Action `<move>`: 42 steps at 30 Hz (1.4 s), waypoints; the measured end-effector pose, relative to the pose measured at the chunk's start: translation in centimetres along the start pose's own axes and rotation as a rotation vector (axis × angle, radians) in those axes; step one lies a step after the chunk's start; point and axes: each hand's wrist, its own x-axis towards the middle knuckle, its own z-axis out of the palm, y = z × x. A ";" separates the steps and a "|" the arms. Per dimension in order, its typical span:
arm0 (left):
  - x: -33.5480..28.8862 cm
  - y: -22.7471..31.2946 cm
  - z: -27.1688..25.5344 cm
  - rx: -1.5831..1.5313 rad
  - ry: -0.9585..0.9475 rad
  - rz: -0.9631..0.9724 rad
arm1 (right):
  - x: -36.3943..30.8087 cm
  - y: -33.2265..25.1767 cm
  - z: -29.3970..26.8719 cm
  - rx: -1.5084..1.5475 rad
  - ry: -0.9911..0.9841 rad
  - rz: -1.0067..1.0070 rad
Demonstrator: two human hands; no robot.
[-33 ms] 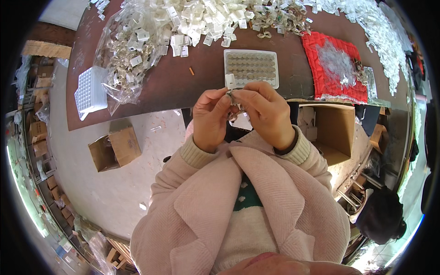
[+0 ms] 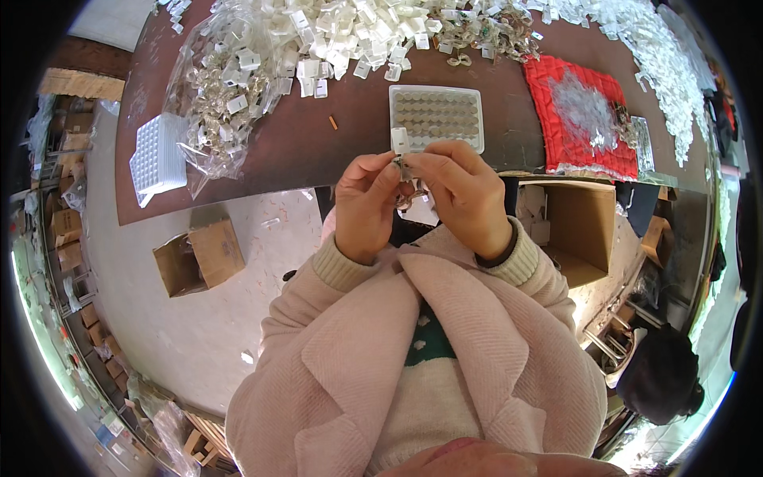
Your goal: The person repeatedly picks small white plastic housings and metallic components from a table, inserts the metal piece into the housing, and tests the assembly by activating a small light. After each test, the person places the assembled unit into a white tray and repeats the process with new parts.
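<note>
Fingers [image 2: 385,183] of the left hand [image 2: 364,208] and right hand [image 2: 469,199] pinch narrowly at the near end of a small white tag [image 2: 400,140], its long axis pointing ahead toward the tray [image 2: 435,89] on the brown surface [image 2: 318,151], neither hand clearly nearer.

Open cardboard box [image 2: 219,253] on grey floor [image 2: 187,350]; red quilted pad [image 2: 540,87], small orange stick [image 2: 334,123] on brown table [image 2: 306,143].

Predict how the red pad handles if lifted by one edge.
The red pad probably bends softly, since it looks like quilted cloth. The clear bits would likely slide off if it tilts, as they appear loosely heaped on top.
</note>
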 end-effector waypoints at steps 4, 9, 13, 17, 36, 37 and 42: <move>-0.3 -0.1 -0.2 -0.050 0.015 -0.066 | 0.1 0.4 0.4 -0.016 0.049 -0.108; -0.5 -0.5 -0.6 -0.039 0.074 -0.044 | -0.1 0.9 1.1 -0.117 0.015 -0.247; -0.4 -0.4 -1.2 0.022 0.165 -0.001 | -0.6 1.5 2.2 -0.077 0.015 -0.119; -0.6 0.2 -1.8 -0.014 0.194 0.008 | 0.5 3.9 2.9 -0.240 0.003 -0.094; -0.6 1.0 -1.7 -0.102 0.064 -0.067 | 1.1 0.4 2.0 0.081 -0.092 0.023; -0.7 1.0 -1.6 -0.125 0.055 -0.089 | 1.0 0.4 1.7 0.099 -0.115 0.029; -0.9 0.5 -0.9 -0.186 0.098 -0.047 | -0.1 -0.2 1.1 0.155 -0.066 -0.061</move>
